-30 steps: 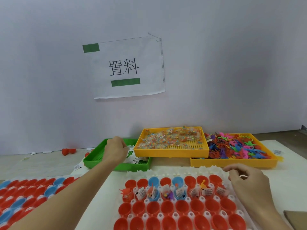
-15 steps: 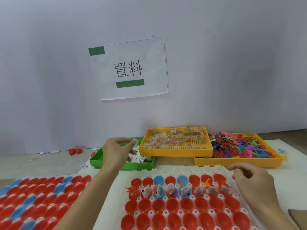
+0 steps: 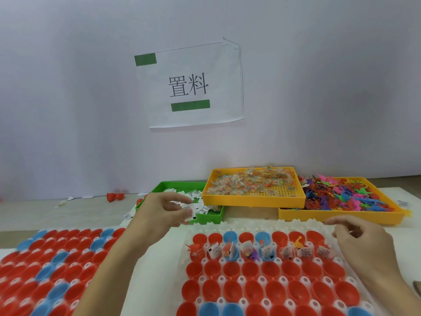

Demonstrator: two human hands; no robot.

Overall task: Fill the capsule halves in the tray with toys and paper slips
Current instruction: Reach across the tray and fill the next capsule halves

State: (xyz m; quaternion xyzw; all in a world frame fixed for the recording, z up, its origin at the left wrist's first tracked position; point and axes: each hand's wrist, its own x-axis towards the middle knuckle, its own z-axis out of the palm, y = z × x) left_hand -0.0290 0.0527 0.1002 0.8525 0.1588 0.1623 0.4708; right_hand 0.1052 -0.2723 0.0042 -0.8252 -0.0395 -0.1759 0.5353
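The left hand (image 3: 167,209) has drawn back from the green tray (image 3: 182,188), now pinching a paper slip (image 3: 191,213) above its near edge. The right hand (image 3: 362,241) stays loosely curled, holding nothing visible, over the white capsule tray (image 3: 239,224).

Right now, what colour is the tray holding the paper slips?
Green tray, clearest in the head view.

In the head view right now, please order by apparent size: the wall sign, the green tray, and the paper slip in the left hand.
1. Wall sign, largest.
2. Green tray; partly hidden by the left hand and the yellow tray, so its full size is unsure.
3. Paper slip, clearly smallest.
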